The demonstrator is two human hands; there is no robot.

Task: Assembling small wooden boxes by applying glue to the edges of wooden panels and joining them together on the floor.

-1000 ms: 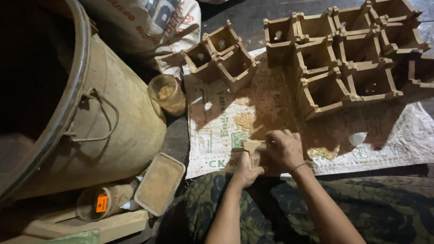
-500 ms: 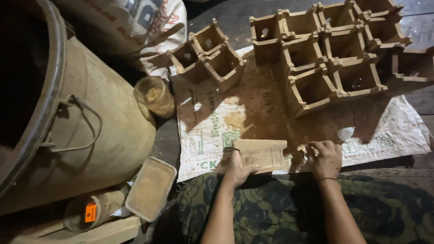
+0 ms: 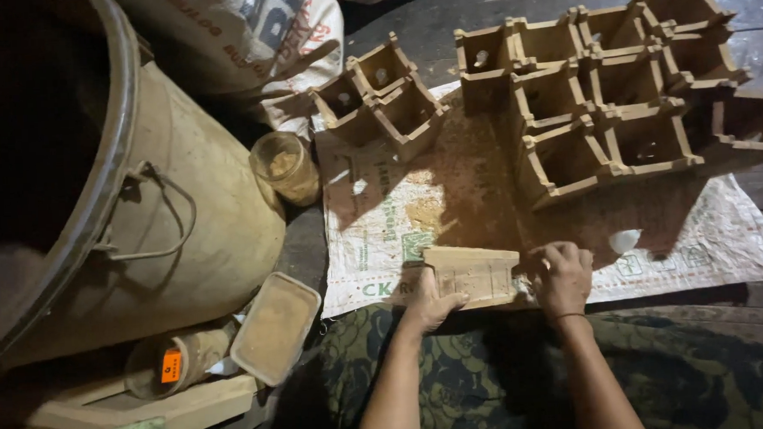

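Head view: left hand [image 3: 430, 305] grips tan slab [image 3: 474, 275] on white printed sack [image 3: 383, 240].

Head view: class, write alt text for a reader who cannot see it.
A seated person's left hand holds a flat wooden piece on a printed sack, while the right hand rests closed on the sack beside it. Open wooden boxes stand beyond; a large drum stands at left.
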